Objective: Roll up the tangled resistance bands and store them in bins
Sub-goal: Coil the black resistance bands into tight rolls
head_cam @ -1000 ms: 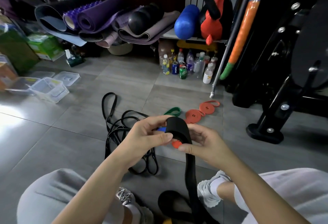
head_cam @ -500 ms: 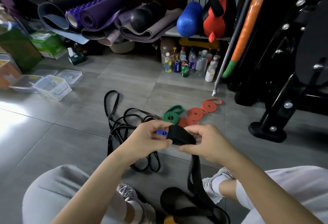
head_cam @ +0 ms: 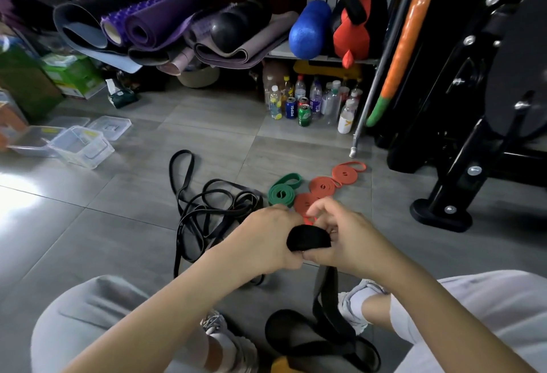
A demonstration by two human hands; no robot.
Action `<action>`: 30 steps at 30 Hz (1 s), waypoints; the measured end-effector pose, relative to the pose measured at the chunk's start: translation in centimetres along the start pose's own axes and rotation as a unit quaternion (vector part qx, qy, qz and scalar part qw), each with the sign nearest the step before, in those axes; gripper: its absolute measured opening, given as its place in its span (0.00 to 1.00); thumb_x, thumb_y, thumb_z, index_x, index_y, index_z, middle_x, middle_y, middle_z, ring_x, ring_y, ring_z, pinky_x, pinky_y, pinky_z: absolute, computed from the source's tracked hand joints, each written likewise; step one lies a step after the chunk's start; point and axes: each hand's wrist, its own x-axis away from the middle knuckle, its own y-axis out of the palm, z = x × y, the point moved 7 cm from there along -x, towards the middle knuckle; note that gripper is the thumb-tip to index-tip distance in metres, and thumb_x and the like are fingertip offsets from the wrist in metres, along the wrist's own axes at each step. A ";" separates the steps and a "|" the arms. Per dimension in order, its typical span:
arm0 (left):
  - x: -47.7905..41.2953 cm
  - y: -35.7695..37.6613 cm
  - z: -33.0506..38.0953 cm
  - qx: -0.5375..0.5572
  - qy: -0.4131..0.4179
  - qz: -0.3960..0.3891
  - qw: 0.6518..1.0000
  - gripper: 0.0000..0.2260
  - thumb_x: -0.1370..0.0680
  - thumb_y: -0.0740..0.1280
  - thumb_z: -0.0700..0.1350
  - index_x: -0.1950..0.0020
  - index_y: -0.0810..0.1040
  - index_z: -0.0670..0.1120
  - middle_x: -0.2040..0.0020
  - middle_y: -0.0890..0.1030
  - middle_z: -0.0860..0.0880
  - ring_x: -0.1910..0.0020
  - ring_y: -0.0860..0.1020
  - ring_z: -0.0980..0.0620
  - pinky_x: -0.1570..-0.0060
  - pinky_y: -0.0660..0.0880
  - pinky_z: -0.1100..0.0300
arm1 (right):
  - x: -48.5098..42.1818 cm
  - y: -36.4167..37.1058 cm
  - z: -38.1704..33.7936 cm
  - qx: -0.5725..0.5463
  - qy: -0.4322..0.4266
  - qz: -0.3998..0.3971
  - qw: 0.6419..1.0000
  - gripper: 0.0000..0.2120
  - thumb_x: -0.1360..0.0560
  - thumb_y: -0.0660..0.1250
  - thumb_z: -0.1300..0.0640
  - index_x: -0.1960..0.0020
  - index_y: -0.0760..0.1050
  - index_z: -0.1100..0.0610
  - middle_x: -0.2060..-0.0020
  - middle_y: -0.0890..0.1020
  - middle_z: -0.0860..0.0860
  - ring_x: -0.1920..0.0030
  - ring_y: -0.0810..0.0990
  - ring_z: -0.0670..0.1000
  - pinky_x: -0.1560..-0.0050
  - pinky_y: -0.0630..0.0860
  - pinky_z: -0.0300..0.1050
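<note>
A wide black resistance band [head_cam: 307, 238] is partly rolled between my hands, its loose tail hanging down to a loop on the floor [head_cam: 322, 343] between my feet. My left hand [head_cam: 266, 239] grips the roll from the left and my right hand [head_cam: 349, 239] pinches it from the right. A tangle of thin black bands [head_cam: 207, 213] lies on the tiles just left of my hands. Beyond my hands lie a rolled green band [head_cam: 282, 190] and three rolled orange bands [head_cam: 325, 184]. Clear plastic bins [head_cam: 80, 146] stand on the floor at the far left.
Bottles and cans [head_cam: 307, 103] cluster under a shelf ahead. Rolled yoga mats [head_cam: 154, 29] pile at the back. A black machine base [head_cam: 444, 210] and a leaning metal pole [head_cam: 364, 115] stand at the right. Cardboard boxes [head_cam: 71, 76] sit at the left.
My hands have turned the black roll over and lowered it a little, taking up more of the band. The view has shifted slightly.
</note>
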 end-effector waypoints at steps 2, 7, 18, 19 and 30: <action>0.4 -0.3 -0.7 0.111 -0.031 0.013 0.993 0.11 0.34 0.72 0.46 0.53 0.78 0.49 0.66 0.72 0.55 0.67 0.72 0.59 0.69 0.63 0.70 | 0.5 -0.4 0.6 -0.068 0.002 0.011 0.998 0.22 0.38 0.78 0.59 0.52 0.70 0.47 0.64 0.80 0.45 0.61 0.79 0.48 0.53 0.77 0.45; 1.4 0.3 -2.4 0.376 -0.064 0.051 0.923 0.08 0.37 0.71 0.45 0.59 0.79 0.50 0.73 0.72 0.53 0.73 0.68 0.55 0.68 0.66 0.64 | 1.9 0.1 1.8 -0.137 -0.009 -0.004 0.990 0.19 0.37 0.79 0.59 0.50 0.77 0.48 0.56 0.84 0.47 0.53 0.82 0.46 0.47 0.74 0.36; 2.8 6.5 -1.2 0.764 -0.128 0.077 0.628 0.15 0.33 0.69 0.36 0.47 0.80 0.43 0.56 0.83 0.46 0.58 0.81 0.54 0.59 0.78 0.64 | 1.9 0.7 1.5 -0.277 -0.022 0.078 0.957 0.19 0.42 0.78 0.44 0.52 0.82 0.42 0.54 0.84 0.48 0.52 0.83 0.48 0.48 0.78 0.42; 2.8 6.6 -1.4 0.767 -0.131 0.079 0.623 0.16 0.33 0.68 0.36 0.46 0.80 0.43 0.55 0.83 0.46 0.57 0.81 0.53 0.58 0.78 0.64 | 1.7 0.7 1.5 -0.259 -0.020 0.066 0.963 0.16 0.39 0.79 0.50 0.52 0.82 0.43 0.55 0.85 0.48 0.53 0.83 0.47 0.50 0.77 0.39; 3.1 6.1 -2.1 0.689 -0.129 0.022 0.713 0.24 0.35 0.71 0.36 0.41 0.74 0.47 0.53 0.80 0.48 0.60 0.80 0.56 0.57 0.78 0.63 | 1.5 1.0 1.4 -0.222 -0.023 0.019 0.975 0.18 0.37 0.78 0.65 0.54 0.81 0.47 0.58 0.85 0.50 0.57 0.83 0.47 0.51 0.78 0.40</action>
